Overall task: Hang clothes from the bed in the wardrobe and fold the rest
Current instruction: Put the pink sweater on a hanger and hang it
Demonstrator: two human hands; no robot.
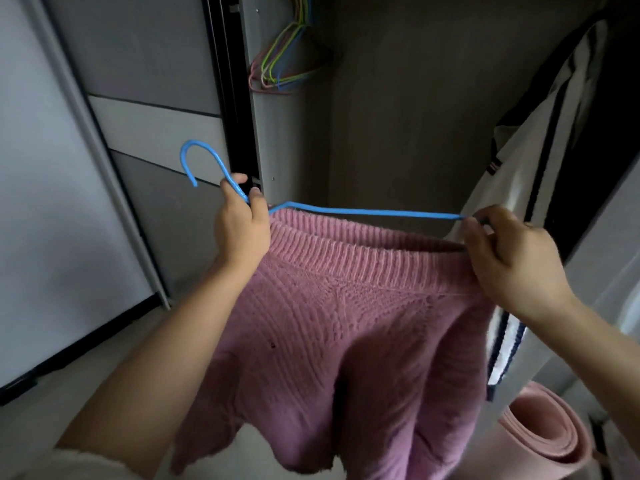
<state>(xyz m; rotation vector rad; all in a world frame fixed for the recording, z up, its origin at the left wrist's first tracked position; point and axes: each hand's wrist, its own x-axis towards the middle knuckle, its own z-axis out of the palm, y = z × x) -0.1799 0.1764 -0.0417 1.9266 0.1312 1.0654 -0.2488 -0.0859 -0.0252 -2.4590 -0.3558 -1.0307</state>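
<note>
A pink knitted sweater (346, 323) hangs in front of me, its ribbed neck band uppermost. A blue wire hanger (363, 212) lies sideways above the neck band, its hook pointing left. My left hand (240, 226) grips the hanger's neck just below the hook, at the sweater's left edge. My right hand (509, 258) pinches the hanger's far end together with the sweater's neck band. The open wardrobe (398, 116) is straight ahead.
Several empty coloured wire hangers (282, 62) hang at the wardrobe's upper left. A white garment with dark stripes (540, 161) hangs at the right. A rolled pink mat (543, 431) stands at the lower right. A grey sliding door (152, 109) is at the left.
</note>
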